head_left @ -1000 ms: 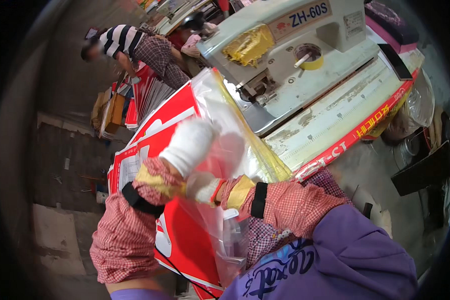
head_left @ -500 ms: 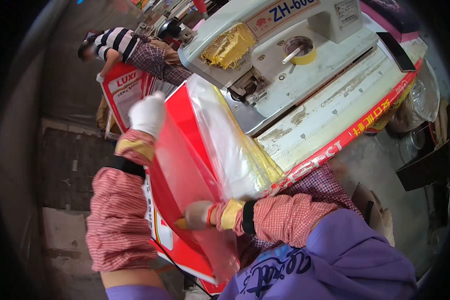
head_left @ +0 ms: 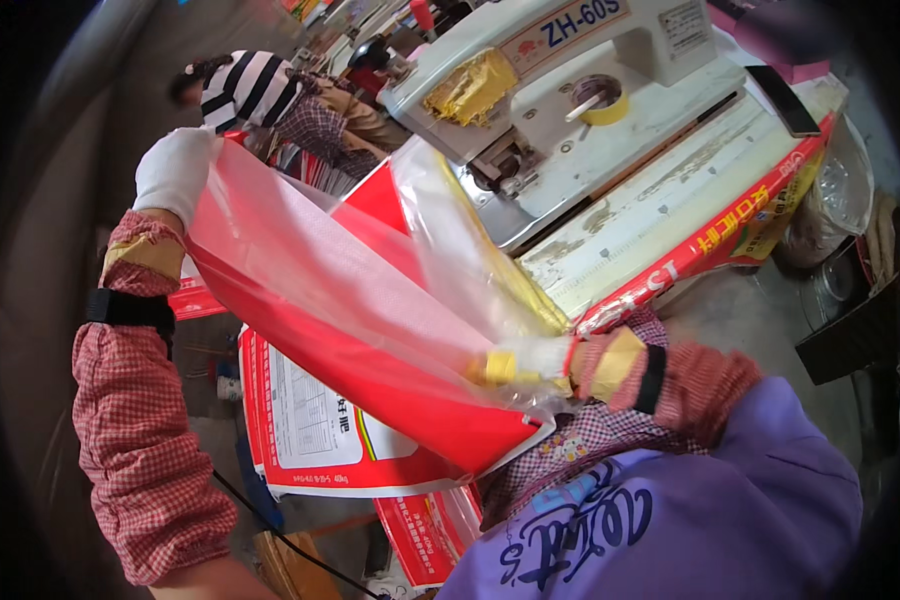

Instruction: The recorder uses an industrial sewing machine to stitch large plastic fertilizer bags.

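A red woven bag (head_left: pixel 350 370) with a clear plastic liner (head_left: pixel 370 275) is stretched between my two hands. My left hand (head_left: pixel 175 175), in a white glove, is closed on its upper left corner. My right hand (head_left: pixel 530 365), in a white glove with yellow fingers, is closed on the liner near the bag's right end, slightly blurred. The bag's white printed panel (head_left: pixel 305 405) hangs below. Beyond the right hand, a folded clear and yellow film (head_left: pixel 470 245) lies against the edge of a sewing machine (head_left: pixel 530 130).
A roll of yellow tape (head_left: pixel 603 105) sits on the machine bed. Along the worktable's front edge runs a red and yellow printed strip (head_left: pixel 710 240). A co-worker in a striped shirt (head_left: pixel 255 90) bends over at the far left. More red bags (head_left: pixel 425 535) lie below, beside a wooden piece (head_left: pixel 300 565).
My left hand has swung left and up slightly, pulling the bag's edge out wide. My right hand has moved right and up. The bag now spreads across the middle.
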A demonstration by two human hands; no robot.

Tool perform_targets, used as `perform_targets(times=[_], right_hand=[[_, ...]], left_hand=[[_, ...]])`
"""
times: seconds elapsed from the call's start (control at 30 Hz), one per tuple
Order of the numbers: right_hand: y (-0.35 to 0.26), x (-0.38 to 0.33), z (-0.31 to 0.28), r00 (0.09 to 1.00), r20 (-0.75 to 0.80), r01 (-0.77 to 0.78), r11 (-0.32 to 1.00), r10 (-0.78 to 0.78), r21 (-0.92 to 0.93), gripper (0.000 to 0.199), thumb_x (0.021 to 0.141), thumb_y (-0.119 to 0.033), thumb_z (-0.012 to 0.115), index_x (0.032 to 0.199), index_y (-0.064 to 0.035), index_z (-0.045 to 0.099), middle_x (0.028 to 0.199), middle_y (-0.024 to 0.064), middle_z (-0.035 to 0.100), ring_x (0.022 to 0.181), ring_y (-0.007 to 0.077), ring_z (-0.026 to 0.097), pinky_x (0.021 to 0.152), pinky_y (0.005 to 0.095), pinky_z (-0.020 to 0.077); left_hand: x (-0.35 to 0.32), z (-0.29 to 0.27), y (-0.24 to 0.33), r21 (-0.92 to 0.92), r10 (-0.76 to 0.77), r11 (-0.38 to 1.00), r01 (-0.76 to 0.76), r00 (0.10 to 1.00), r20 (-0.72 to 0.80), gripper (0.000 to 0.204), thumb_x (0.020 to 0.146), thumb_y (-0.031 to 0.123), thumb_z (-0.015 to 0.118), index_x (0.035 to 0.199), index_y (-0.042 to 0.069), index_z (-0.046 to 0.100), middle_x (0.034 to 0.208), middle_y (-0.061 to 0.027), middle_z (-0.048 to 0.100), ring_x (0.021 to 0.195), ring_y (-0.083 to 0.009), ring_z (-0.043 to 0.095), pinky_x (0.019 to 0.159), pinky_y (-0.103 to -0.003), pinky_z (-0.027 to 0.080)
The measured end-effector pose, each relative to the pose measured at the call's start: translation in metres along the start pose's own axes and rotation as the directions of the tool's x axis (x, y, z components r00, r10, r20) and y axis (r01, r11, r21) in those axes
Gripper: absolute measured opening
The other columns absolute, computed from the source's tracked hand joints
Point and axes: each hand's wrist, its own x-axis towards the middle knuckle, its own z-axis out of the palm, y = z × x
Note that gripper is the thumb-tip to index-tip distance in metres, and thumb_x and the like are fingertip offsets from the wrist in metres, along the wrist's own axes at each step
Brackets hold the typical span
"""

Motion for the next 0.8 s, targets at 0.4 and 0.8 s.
perform_targets(times=[0.4,0.8], right_hand=[[-0.053,-0.025,0.02,0.513,-0.504,0.17,0.657,-0.695,-0.734,0.06,0.078,-0.012,0.057,0.132,-0.0017,0.033,0.082,0.0094,0.063,0.073,0.0178,0.06,0.064,0.0293,0.0477],[-0.06,0.007,0.018,0.799,-0.49,-0.177,0.642,-0.35,-0.746,0.035,0.075,-0.032,0.056,0.097,-0.0054,0.06,0.091,0.0168,0.062,0.085,0.0327,0.06,0.075,0.0405,0.0468]], left_hand=[[0.016,0.01,0.022,-0.033,0.053,0.998,-0.053,0.999,-0.01,0.031,0.085,0.032,0.042,0.094,0.01,0.063,0.096,-0.0144,0.062,0.091,-0.0314,0.059,0.077,-0.041,0.046],[0.041,0.014,0.029,-0.26,-0.104,0.955,0.142,0.982,0.155,0.032,0.088,0.028,0.038,0.101,0.009,0.06,0.098,-0.0153,0.062,0.093,-0.0332,0.058,0.08,-0.04,0.046]])
